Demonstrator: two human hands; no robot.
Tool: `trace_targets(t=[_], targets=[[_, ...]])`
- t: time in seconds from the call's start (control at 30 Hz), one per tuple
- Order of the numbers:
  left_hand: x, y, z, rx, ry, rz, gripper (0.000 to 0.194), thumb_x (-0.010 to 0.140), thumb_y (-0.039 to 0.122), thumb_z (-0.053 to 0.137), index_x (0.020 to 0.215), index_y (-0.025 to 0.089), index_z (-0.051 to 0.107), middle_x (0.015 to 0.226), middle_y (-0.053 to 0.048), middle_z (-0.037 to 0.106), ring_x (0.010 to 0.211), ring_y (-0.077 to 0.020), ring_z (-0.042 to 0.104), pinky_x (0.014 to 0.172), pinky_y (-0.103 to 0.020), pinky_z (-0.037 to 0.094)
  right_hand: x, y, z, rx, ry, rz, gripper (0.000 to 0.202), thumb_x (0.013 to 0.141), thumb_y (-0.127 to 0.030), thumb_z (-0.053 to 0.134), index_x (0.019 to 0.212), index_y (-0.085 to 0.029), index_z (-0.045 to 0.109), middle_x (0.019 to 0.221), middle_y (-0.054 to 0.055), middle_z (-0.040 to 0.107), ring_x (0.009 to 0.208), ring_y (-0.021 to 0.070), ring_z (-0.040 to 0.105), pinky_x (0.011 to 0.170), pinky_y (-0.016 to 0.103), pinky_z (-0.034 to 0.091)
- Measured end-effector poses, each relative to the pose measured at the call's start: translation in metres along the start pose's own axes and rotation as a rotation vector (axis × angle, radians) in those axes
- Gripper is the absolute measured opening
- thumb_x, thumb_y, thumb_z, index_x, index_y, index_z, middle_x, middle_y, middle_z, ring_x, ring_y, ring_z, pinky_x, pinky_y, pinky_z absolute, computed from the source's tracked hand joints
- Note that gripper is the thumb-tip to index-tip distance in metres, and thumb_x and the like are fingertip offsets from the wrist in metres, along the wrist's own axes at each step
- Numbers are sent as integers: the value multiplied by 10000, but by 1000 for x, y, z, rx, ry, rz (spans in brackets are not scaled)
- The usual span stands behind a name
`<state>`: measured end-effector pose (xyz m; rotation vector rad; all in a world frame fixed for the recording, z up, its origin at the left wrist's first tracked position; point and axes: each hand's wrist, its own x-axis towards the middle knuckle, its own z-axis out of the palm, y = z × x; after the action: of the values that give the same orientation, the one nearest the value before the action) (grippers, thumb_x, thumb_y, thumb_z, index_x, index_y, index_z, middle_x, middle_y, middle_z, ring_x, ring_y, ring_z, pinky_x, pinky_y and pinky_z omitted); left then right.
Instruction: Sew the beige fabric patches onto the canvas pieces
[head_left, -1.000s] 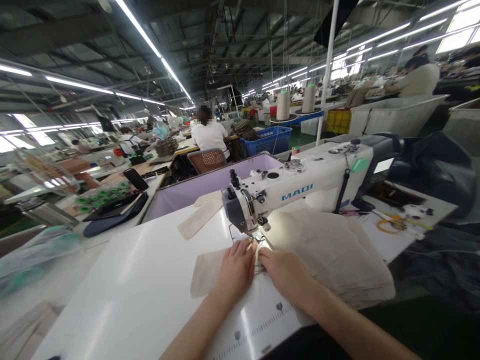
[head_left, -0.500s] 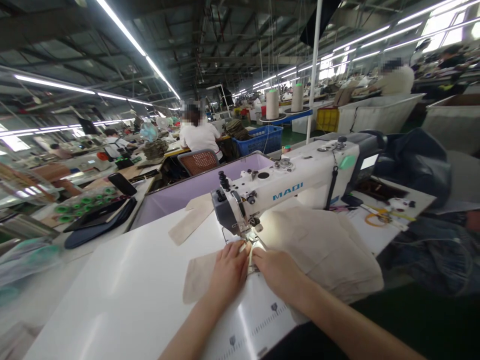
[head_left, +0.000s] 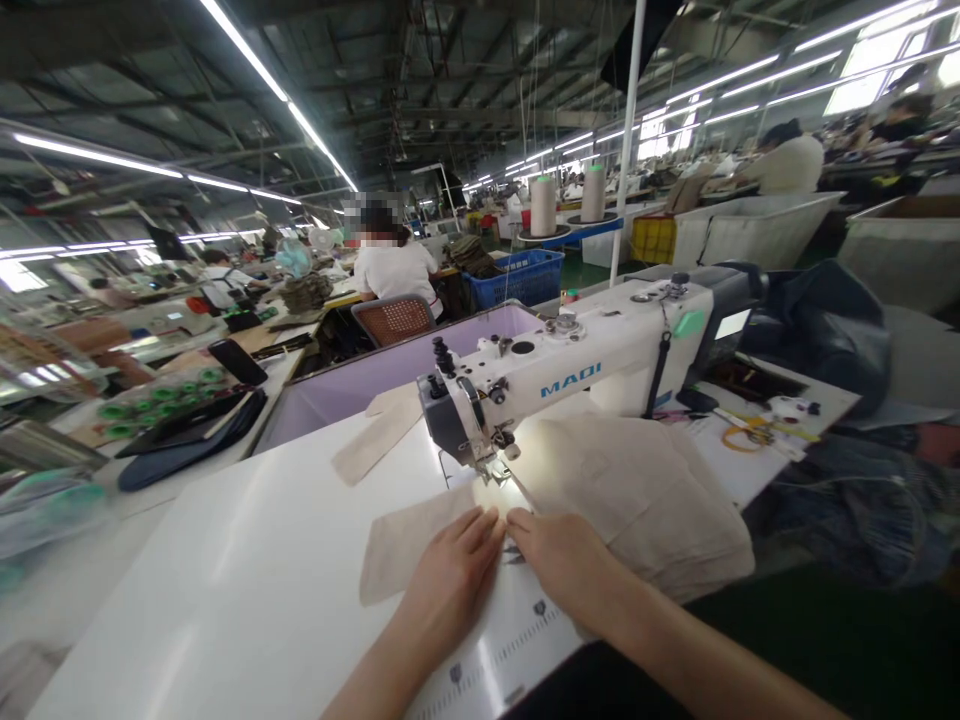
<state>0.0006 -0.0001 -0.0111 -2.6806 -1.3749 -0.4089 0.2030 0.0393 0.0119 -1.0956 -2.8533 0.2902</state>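
Observation:
My left hand [head_left: 459, 560] is closed on the edge of a beige fabric strip [head_left: 405, 545], fingertips pressed together just in front of the presser foot. Close beside it, my right hand [head_left: 562, 555] pinches beige fabric with the thumb side toward the left hand. A larger beige fabric piece [head_left: 630, 490] spreads under the arm of the white sewing machine [head_left: 577, 370], to the right of the needle. The machine's lamp lights the fabric at the presser foot [head_left: 495, 468]. My fingers hide the exact edges held.
Another beige strip [head_left: 379, 435] lies left of the machine head. Yellow-handled scissors [head_left: 746, 433] rest on the right of the table. Behind stand a lilac bin [head_left: 330, 400], a blue crate [head_left: 525, 280] and thread cones [head_left: 543, 205]. A co-worker in white [head_left: 394, 272] sits ahead.
Both hands have drawn back a little toward me, away from the presser foot. More lit fabric now shows between the fingertips and the needle. The view has shifted slightly.

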Motion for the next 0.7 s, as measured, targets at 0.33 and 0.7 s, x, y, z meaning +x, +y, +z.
trace_targets(t=[0.33, 0.7], targets=[[13, -14, -8, 2, 17, -3, 317, 1030, 236, 451, 1236, 157, 678, 1253, -119, 709, 1180, -281, 660, 982, -438, 601, 16, 6, -9, 46, 31, 34, 242, 962, -43, 477, 1023, -174, 671, 1035, 68, 735, 800, 199, 721, 623, 253, 476], [33, -49, -10, -89, -16, -55, 295, 1028, 240, 427, 1156, 191, 689, 1214, -113, 698, 1151, -258, 653, 978, -416, 579, 38, 9, -13, 17, 72, 38, 241, 970, -64, 488, 1025, -175, 694, 1078, 67, 741, 855, 214, 726, 657, 265, 487]])
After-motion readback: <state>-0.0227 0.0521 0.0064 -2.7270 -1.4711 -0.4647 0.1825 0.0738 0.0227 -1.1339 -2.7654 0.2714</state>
